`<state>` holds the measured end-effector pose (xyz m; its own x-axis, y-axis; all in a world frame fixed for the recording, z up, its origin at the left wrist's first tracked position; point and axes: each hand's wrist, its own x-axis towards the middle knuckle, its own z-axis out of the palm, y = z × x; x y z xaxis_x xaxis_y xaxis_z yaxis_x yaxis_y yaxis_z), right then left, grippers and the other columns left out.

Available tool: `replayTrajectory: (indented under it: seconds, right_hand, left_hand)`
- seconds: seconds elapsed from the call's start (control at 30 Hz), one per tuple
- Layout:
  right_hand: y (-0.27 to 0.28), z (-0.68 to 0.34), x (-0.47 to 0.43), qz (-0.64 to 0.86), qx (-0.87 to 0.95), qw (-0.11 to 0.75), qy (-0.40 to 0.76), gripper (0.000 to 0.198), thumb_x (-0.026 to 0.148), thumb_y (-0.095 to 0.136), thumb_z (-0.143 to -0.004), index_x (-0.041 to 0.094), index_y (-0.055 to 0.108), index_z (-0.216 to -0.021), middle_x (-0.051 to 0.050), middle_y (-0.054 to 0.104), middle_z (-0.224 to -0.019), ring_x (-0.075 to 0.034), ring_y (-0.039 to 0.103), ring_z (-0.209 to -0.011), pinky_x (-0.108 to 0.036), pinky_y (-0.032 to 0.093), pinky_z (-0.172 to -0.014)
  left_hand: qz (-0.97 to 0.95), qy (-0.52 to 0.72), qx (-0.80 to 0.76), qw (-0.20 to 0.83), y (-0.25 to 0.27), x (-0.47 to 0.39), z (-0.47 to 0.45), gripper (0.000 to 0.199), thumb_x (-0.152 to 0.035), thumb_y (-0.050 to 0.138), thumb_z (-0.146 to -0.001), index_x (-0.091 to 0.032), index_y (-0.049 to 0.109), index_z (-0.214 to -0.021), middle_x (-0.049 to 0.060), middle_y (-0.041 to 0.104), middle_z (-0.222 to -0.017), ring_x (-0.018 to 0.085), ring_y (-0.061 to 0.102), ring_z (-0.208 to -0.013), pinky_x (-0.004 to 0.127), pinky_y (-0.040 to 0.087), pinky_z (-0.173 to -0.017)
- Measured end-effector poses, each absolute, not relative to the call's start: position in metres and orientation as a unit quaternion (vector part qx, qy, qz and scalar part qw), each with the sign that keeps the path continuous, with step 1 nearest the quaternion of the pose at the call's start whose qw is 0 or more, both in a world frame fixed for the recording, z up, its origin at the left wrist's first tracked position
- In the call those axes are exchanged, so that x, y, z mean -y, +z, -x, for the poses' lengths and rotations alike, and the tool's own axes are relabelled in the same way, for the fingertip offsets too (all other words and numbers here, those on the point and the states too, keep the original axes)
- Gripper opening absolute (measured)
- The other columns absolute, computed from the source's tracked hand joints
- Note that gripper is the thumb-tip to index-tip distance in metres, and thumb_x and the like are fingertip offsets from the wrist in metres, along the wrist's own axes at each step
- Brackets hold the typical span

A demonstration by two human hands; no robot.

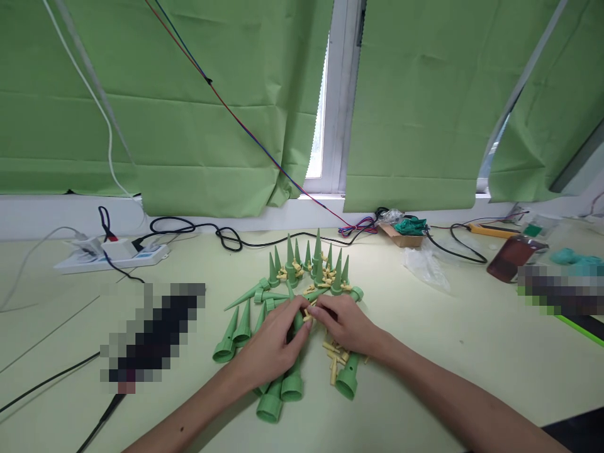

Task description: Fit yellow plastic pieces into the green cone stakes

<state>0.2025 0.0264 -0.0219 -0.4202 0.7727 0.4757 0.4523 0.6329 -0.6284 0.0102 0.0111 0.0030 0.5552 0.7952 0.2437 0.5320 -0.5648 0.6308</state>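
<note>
The left hand (276, 340) curls half-open, its hold unclear; the right hand (348, 322) pinches a yellow fitting (307, 317). A forward slip could topple upright green cones (308, 258) just beyond.

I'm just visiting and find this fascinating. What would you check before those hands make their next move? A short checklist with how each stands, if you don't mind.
1. Both hands visible: ok. The left hand and right hand meet over the green cones.
2. Secure hold on the small piece at the fingertips: cannot tell. The fingers hide too much.
3. Loose yellow pieces nearby: ok. Some lie just below the right hand, seemingly within easy reach.
4. Every cone standing upright: not ok. Some stand at the back, but others lie down.
5. Dark bottle away from the hands: ok. It sits far off to the right.
</note>
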Motion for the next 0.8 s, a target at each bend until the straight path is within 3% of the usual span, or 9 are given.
replayTrajectory:
  seconds: [0.27, 0.5, 0.8]
  right_hand:
    - [-0.0169, -0.2039, -0.0207, 0.353, 0.812, 0.391, 0.250, 0.007, 0.021, 0.051, -0.095, 0.019, 0.058, -0.093, 0.002, 0.057, -0.071, -0.011, 0.047, -0.058, -0.023, 0.036, -0.057]
    - [-0.0159, -0.2035, -0.0204, 0.354, 0.814, 0.393, 0.238, 0.011, 0.018, 0.050, -0.095, 0.019, 0.056, -0.086, 0.004, 0.053, -0.066, -0.011, 0.045, -0.057, -0.024, 0.035, -0.057]
    - [-0.0200, -0.2031, -0.0241, 0.362, 0.825, 0.380, 0.211, 0.031, 0.026, 0.044, -0.100, 0.020, 0.047, -0.069, 0.004, 0.042, -0.059, -0.012, 0.040, -0.055, -0.025, 0.031, -0.055]
  left_hand:
    - [-0.837, 0.271, -0.404, 0.250, 0.0029, -0.0118, -0.0094, 0.015, -0.035, 0.041, -0.100, -0.024, 0.049, -0.104, 0.001, 0.062, -0.096, 0.018, 0.057, -0.082, 0.030, 0.043, -0.070]
    - [-0.836, 0.279, -0.406, 0.242, 0.0026, -0.0106, -0.0098, 0.016, -0.036, 0.041, -0.099, -0.024, 0.050, -0.103, 0.000, 0.062, -0.090, 0.015, 0.053, -0.067, 0.027, 0.040, -0.059]
    - [-0.844, 0.275, -0.397, 0.233, 0.0023, -0.0108, -0.0097, 0.014, -0.034, 0.042, -0.098, -0.024, 0.051, -0.105, 0.001, 0.063, -0.094, 0.016, 0.055, -0.072, 0.028, 0.042, -0.064]
